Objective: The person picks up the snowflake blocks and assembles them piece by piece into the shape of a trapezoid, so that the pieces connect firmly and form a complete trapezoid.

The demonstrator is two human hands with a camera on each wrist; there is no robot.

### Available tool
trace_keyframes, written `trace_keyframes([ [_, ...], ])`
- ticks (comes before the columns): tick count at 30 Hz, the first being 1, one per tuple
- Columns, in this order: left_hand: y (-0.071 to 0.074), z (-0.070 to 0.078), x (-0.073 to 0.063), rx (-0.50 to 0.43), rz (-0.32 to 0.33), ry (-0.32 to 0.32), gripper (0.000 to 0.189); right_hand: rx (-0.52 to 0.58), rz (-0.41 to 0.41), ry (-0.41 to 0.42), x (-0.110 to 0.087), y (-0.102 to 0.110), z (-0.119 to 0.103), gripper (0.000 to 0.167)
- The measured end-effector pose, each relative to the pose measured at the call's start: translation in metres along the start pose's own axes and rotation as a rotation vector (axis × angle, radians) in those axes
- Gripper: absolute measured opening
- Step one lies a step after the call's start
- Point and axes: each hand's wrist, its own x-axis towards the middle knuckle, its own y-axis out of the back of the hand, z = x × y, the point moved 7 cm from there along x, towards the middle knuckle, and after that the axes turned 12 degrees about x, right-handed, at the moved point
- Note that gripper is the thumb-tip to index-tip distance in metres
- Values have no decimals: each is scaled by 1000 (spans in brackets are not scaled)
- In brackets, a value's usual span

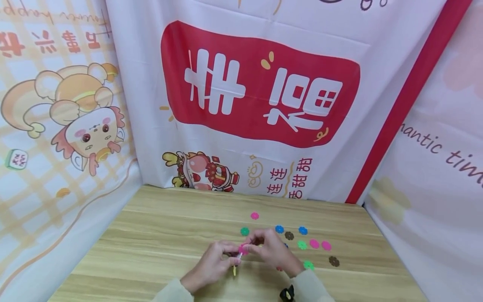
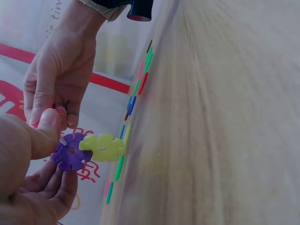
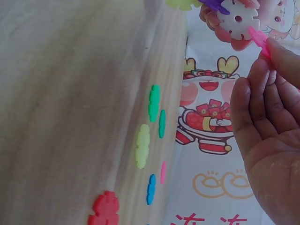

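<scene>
Several notched plastic snowflake discs are joined in a chain. Its yellow disc (image 2: 110, 150) slots into a purple disc (image 2: 70, 158), and a white disc (image 3: 229, 24) follows in the right wrist view. My left hand (image 1: 212, 263) grips the chain around the purple and white discs, thumb on one side and fingers on the other. Between thumb and fingertips, my right hand (image 1: 274, 252) pinches a pink disc (image 3: 260, 40). The pink disc's edge meets the rim of the white disc, on the side facing my right hand. Both hands are close together over the table.
Loose discs lie flat on the wooden table (image 1: 158, 226), mostly beyond and right of my hands: a pink one (image 1: 254, 215), a blue one (image 1: 279, 229), a brown one (image 1: 333, 261), a red one (image 3: 105, 208) and several others. Printed cloth (image 1: 143, 105) hangs at the back and sides.
</scene>
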Motion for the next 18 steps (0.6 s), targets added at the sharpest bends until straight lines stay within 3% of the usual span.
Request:
trace_keyframes([
  [6, -3, 0, 0, 43, -7, -30, 23, -21, -17, 33, 0, -3, 1, 7],
  [12, -4, -3, -1, 54, -30, -19, 21, -94, -36, 68, -1, -6, -7, 8],
  [18, -1, -1, 2, 13, -2, -9, 25, 9, 43, 28, 0, -2, 4, 10],
])
